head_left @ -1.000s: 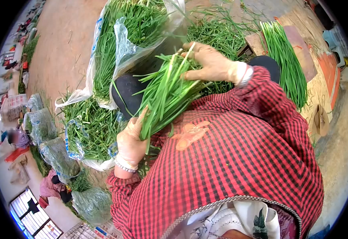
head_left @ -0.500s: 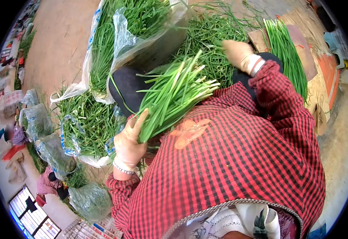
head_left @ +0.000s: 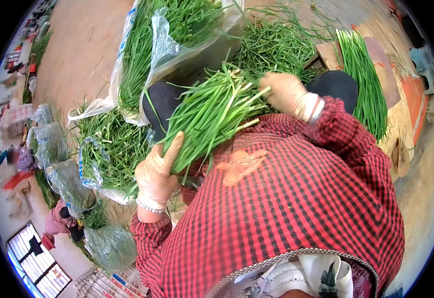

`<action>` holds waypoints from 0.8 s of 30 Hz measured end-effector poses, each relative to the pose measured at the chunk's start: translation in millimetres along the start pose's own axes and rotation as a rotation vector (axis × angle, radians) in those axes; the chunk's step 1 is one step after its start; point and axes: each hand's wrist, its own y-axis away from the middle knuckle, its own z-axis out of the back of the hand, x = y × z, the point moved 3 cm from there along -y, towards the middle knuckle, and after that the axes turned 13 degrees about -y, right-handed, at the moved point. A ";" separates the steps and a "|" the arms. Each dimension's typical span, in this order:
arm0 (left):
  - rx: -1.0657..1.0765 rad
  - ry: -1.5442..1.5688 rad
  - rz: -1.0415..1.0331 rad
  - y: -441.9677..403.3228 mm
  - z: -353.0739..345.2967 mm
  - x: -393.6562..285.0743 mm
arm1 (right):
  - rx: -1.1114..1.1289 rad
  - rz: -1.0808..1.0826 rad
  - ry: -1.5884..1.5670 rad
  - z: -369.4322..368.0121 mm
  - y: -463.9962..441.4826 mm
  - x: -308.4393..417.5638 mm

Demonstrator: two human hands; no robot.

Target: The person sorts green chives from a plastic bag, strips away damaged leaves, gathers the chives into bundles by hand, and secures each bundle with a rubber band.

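In a pale glove, my left hand grips a loose bunch of garlic chives by its leafy end, with the index finger stretched along the leaves. The bunch lies slanted across my lap, and its whitish stem ends fan out to the upper right. My right hand, also gloved, is at those stem ends with its fingers closed; a pale stem tip meets the fingertips. What else lies between them is hidden. To the right, a neat bundle of chives rests on a board.
A large plastic bag full of chives stands ahead. Loose green trimmings cover the floor beyond my knees, with another heap on the left. Farther left are several stuffed plastic bags and a seated person.
My right hand has come left and down from beyond the bunch to its stem ends. The left hand still holds the bunch, whose stems have shifted slightly. The view has moved a little.
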 end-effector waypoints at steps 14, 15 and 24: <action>-0.044 0.038 -0.137 6.9 -9.3 -6.2 | 0.352 0.251 -0.545 3.0 -66.6 71.8; -0.045 0.054 -0.131 10.1 -9.6 -6.0 | 0.385 0.270 -0.620 -4.8 -69.0 76.8; -0.027 0.143 -0.096 14.4 -40.4 -3.3 | 0.173 0.183 -0.612 -3.9 -53.4 62.1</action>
